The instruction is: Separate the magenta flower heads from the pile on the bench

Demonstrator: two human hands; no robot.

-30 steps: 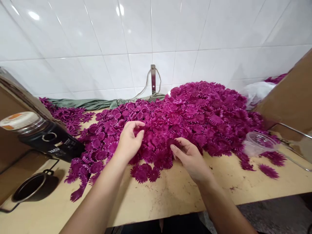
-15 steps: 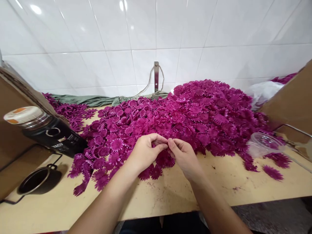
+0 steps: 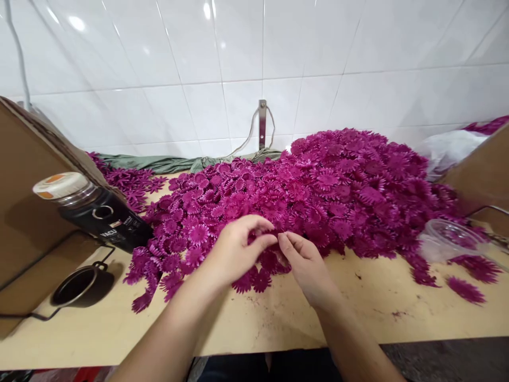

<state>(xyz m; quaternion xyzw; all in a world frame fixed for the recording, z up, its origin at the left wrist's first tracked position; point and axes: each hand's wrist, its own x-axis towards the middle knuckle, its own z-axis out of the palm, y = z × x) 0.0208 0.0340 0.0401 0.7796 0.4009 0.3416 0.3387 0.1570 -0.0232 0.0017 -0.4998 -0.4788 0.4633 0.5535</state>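
Observation:
A wide heap of magenta flower pieces (image 3: 326,180) lies across the wooden table. Over its front edge, near the middle, my left hand (image 3: 242,246) has its fingers curved and the thumb close to them; a bit of magenta shows between them, too small to tell whether it is gripped. Just to the right, my right hand (image 3: 304,260) is closed in a pinch, thumb against the fingers. What it pinches, if anything, is too small to make out. The fingertips of both hands are close together with a narrow gap.
At the left stand a black bottle (image 3: 107,217) with a white lid, a dark cup (image 3: 81,286) and a cardboard box (image 3: 35,196). A clear plastic cup (image 3: 449,241) lies at the right, beside another cardboard piece (image 3: 477,164). A tiled wall (image 3: 222,53) rises behind.
The fingertips of my two hands have moved slightly apart, and magenta now shows by my left fingers. The whole view has shifted, so the bottle and heap appear further right.

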